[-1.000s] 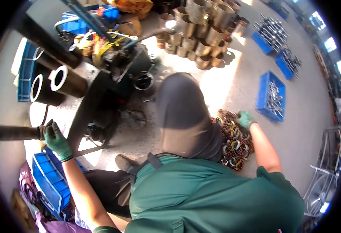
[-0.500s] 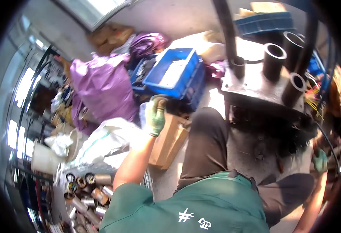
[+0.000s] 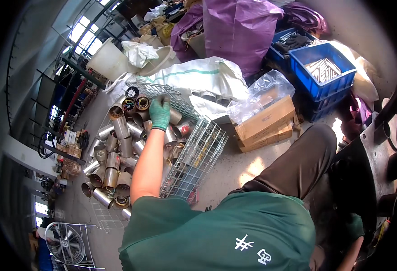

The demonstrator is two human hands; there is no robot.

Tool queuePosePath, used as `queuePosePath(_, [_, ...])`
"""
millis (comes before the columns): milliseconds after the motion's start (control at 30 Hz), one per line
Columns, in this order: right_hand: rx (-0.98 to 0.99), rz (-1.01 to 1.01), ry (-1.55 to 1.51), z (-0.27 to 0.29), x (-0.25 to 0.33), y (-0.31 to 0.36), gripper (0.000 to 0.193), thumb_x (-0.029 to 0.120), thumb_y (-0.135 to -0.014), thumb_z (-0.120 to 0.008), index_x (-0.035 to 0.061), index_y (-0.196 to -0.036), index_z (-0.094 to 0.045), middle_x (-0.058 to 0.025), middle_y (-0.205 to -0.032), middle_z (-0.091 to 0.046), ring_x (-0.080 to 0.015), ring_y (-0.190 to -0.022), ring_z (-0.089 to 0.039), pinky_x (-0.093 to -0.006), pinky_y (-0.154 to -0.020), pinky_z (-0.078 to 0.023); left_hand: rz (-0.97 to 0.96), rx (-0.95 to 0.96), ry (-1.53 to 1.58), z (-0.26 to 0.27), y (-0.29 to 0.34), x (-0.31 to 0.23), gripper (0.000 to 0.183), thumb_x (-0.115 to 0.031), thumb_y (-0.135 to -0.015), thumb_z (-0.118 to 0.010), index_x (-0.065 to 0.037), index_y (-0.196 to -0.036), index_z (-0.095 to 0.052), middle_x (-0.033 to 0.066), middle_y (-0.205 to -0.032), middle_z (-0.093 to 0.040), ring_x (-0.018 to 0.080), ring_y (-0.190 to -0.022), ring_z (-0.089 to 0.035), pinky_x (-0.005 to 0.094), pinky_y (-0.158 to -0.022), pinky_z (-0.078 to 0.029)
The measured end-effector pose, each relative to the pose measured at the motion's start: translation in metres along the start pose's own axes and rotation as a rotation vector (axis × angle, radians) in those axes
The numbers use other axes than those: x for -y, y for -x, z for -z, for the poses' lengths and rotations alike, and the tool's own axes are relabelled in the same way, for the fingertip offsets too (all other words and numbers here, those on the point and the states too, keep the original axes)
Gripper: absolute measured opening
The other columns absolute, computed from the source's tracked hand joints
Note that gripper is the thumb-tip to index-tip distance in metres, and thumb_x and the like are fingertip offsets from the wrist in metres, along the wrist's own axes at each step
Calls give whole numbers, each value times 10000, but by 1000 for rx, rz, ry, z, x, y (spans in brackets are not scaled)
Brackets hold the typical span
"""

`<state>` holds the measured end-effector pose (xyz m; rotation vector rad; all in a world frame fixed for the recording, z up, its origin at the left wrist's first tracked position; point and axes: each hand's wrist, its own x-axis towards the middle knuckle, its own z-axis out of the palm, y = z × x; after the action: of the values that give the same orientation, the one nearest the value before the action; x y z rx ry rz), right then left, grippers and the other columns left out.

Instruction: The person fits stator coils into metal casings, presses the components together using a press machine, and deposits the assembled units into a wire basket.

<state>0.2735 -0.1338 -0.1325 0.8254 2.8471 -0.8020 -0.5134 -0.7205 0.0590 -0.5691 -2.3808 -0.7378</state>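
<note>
My left hand (image 3: pixel 160 113), in a green glove with darkened fingertips, is over a wire basket (image 3: pixel 198 153) heaped with metal cylinders (image 3: pixel 120 128). It is nearest the cylinders at the far side of the heap; several there show wires and dark rings in their open ends. The fingers point away and down, so their grip is hidden, and I cannot tell whether they touch a cylinder. Low at the right, my right hand (image 3: pixel 355 226), also gloved in green, hangs in shadow beside my knee and the machine. Its fingers are too dark to make out.
A cardboard box (image 3: pixel 266 118) with clear plastic stands right of the basket. Beyond are a white sack (image 3: pixel 194 74), a purple sack (image 3: pixel 239 34) and blue crates (image 3: pixel 323 88). A metal machine (image 3: pixel 370 149) borders the right. A fan (image 3: pixel 65 244) stands at lower left.
The view has swung left, bringing the basket of cylinders nearer the middle and the machine to the right rim. My left hand has moved from beside the cardboard box to over the cylinders.
</note>
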Motion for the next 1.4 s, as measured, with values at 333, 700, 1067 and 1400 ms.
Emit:
queuePosePath(333, [82, -360, -269, 12, 28, 4, 288, 158, -889, -657, -31, -1091, -736, -222, -968, -751, -436, -916, -696, -457, -817, -568, 426, 554, -482, 17, 90, 211, 468, -433, -855, -754, -75, -1156, -781, 243, -1190, -751, 411, -1133, -711, 471, -1032, -544])
queuePosePath(700, [313, -79, 312, -20, -100, 67, 336, 238, -1029, -583, -29, -1178, -723, -248, -1239, -707, -453, -1128, -649, -488, -972, -514, 186, 1261, -508, -60, 135, 193, 496, -298, -839, -772, -143, -1310, -747, 207, -1305, -720, 382, -1212, -686, 444, -1062, -542])
queuePosePath(1067, [195, -448, -95, -8, -30, 47, 393, 311, -997, -633, -40, -1144, -728, -257, -1127, -739, -457, -1096, -670, -473, -942, -523, -116, 1583, -880, -102, 150, 227, 407, -225, -885, -690, -98, -1264, -766, 219, -1269, -737, 382, -1165, -715, 452, -1013, -567])
queuePosePath(1400, [143, -379, -108, 4, 19, 48, 352, 255, -908, -683, -34, -1102, -737, -262, -1084, -741, -435, -1041, -702, -471, -894, -548, 2, 1425, -693, -23, 100, 117, 488, -398, -922, -676, -83, -1288, -746, 215, -1308, -717, 381, -1234, -679, 449, -1066, -532])
